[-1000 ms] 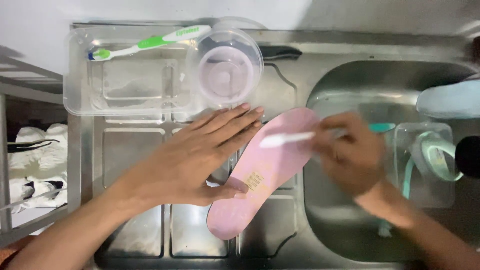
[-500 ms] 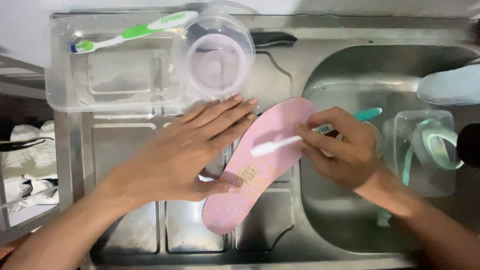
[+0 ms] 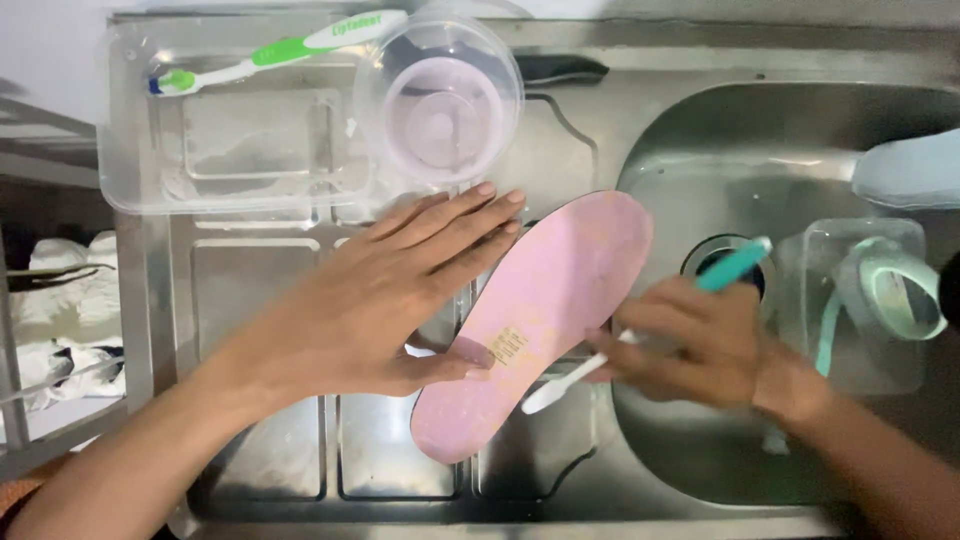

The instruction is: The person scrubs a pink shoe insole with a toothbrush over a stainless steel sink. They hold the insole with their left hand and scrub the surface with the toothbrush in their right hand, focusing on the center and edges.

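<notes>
A pink shoe insole (image 3: 545,310) lies slanted across the steel drainboard (image 3: 260,460), its toe end reaching over the sink's edge. My left hand (image 3: 385,295) lies flat beside it, fingers spread, thumb pressing on the insole's heel half. My right hand (image 3: 690,340), blurred, grips a white and teal toothbrush (image 3: 735,262). The brush head touches the insole's right edge near the heel.
At the back left stands a clear plastic tray (image 3: 240,150) with a green and white toothbrush (image 3: 275,50) across it and a clear round bowl (image 3: 438,100). The sink basin (image 3: 700,170) holds a clear container with teal laces (image 3: 880,295) and a pale shoe (image 3: 910,170).
My right hand has slid the toothbrush down the insole from near the toe end toward the heel edge. My left hand keeps pressing the insole in place.
</notes>
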